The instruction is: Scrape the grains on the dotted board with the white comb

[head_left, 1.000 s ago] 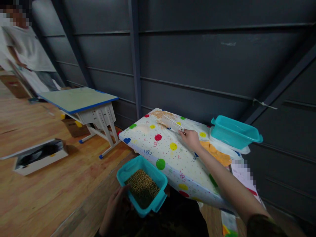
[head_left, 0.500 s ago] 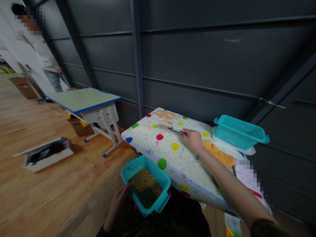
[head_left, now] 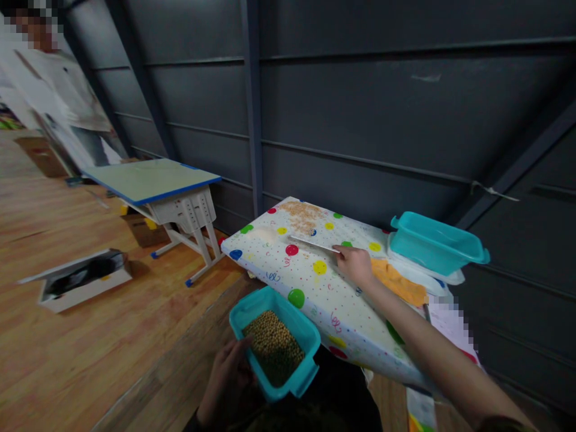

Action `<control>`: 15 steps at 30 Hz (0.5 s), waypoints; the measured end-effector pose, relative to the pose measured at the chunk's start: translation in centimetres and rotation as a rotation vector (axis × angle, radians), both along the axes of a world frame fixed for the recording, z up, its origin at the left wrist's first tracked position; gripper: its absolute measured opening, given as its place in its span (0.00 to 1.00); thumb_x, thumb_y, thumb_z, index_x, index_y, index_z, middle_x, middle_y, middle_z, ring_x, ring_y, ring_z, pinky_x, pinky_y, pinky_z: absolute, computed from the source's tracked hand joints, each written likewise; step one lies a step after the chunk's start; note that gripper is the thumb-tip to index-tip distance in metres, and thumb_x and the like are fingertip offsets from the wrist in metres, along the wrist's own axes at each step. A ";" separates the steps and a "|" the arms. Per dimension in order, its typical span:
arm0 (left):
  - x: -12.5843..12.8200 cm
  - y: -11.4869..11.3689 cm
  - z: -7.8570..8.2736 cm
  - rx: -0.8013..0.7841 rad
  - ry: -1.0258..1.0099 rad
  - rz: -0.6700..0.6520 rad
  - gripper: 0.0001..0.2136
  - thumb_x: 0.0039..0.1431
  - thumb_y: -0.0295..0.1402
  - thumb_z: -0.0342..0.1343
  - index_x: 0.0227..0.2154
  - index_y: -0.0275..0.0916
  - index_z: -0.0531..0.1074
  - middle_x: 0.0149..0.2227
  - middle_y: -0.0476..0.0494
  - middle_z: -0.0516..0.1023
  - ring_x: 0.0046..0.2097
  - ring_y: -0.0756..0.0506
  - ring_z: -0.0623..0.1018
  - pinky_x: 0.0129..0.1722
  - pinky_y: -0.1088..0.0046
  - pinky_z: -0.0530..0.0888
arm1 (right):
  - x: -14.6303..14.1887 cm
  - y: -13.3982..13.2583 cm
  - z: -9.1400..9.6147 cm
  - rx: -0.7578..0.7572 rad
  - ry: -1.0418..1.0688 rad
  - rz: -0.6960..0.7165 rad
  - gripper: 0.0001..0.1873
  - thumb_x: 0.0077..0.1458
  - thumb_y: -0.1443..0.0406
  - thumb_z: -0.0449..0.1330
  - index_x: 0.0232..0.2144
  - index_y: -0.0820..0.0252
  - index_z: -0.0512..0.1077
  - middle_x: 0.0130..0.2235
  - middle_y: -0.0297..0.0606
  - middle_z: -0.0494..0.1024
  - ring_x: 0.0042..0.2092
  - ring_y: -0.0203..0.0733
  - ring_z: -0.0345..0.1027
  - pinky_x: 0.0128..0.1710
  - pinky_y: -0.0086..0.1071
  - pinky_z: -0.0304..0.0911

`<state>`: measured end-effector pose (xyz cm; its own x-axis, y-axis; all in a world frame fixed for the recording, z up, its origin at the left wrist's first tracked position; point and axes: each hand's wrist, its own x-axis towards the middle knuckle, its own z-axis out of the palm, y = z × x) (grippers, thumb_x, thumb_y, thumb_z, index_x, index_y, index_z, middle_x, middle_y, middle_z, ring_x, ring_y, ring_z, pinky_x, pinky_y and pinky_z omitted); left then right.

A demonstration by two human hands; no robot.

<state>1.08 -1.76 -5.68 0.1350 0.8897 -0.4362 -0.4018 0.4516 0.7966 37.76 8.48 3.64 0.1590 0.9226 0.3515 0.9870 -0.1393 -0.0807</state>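
My left hand (head_left: 227,375) grips the near left side of a teal tub (head_left: 288,384) filled with brownish beans (head_left: 274,347), held below the table's front edge. My right hand (head_left: 356,264) reaches over the table, closed on one end of a thin white strip (head_left: 312,243) that lies nearly flat and points left. Just beyond the strip lies a patch of spilled tan grains (head_left: 302,213) near the table's far corner. The table (head_left: 315,288) wears a white cover with coloured dots.
An empty teal tub (head_left: 434,243) sits on a white lid at the table's right end, beside an orange cloth (head_left: 398,279). A blue-edged desk (head_left: 150,180) stands to the left, an open white box (head_left: 78,282) on the wooden floor. Another person (head_left: 54,96) stands far left.
My right hand has drawn the strip back toward me, off the grain patch, and tipped it flatter. My left hand has shifted the bean tub to the right, nearer the table's edge.
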 end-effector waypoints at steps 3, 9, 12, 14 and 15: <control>0.3 0.0 -0.4 -0.026 -0.007 0.034 0.24 0.41 0.48 0.81 0.17 0.42 0.72 0.13 0.54 0.68 0.15 0.49 0.69 0.14 0.74 0.67 | 0.2 -0.2 0.1 0.030 0.042 -0.047 0.21 0.71 0.63 0.56 0.55 0.55 0.86 0.49 0.45 0.90 0.48 0.50 0.85 0.46 0.35 0.71; 0.7 -0.2 -1.5 -0.012 -0.050 0.043 0.26 0.41 0.55 0.81 0.17 0.43 0.72 0.14 0.53 0.68 0.15 0.48 0.70 0.14 0.72 0.67 | -0.3 -1.0 0.1 -0.030 -0.002 -0.077 0.19 0.70 0.62 0.57 0.51 0.54 0.87 0.45 0.45 0.91 0.45 0.51 0.86 0.43 0.34 0.70; 1.0 -0.2 -2.0 -0.017 -0.028 0.059 0.28 0.36 0.56 0.81 0.16 0.43 0.70 0.14 0.54 0.65 0.14 0.49 0.67 0.13 0.72 0.64 | -0.5 -2.6 0.0 0.003 0.015 -0.020 0.19 0.69 0.64 0.58 0.52 0.53 0.87 0.48 0.43 0.90 0.47 0.50 0.86 0.45 0.34 0.71; 1.2 -0.2 -2.3 -0.031 -0.006 0.068 0.28 0.33 0.55 0.82 0.16 0.43 0.70 0.13 0.54 0.65 0.14 0.49 0.67 0.12 0.72 0.63 | -0.4 -3.9 0.0 0.022 0.019 -0.030 0.20 0.69 0.63 0.57 0.52 0.55 0.87 0.47 0.44 0.90 0.45 0.51 0.86 0.43 0.35 0.71; 1.2 -0.2 -2.4 -0.032 -0.003 0.069 0.28 0.33 0.54 0.82 0.17 0.43 0.70 0.13 0.54 0.65 0.14 0.49 0.67 0.12 0.72 0.63 | -0.3 -4.6 0.0 0.026 0.012 -0.041 0.20 0.69 0.62 0.56 0.51 0.56 0.87 0.45 0.45 0.91 0.43 0.52 0.86 0.41 0.35 0.70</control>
<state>2.31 -1.95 -8.04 0.0746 0.8824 -0.4646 -0.4350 0.4480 0.7810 37.45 3.90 3.63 0.2004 0.9058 0.3734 0.9795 -0.1768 -0.0967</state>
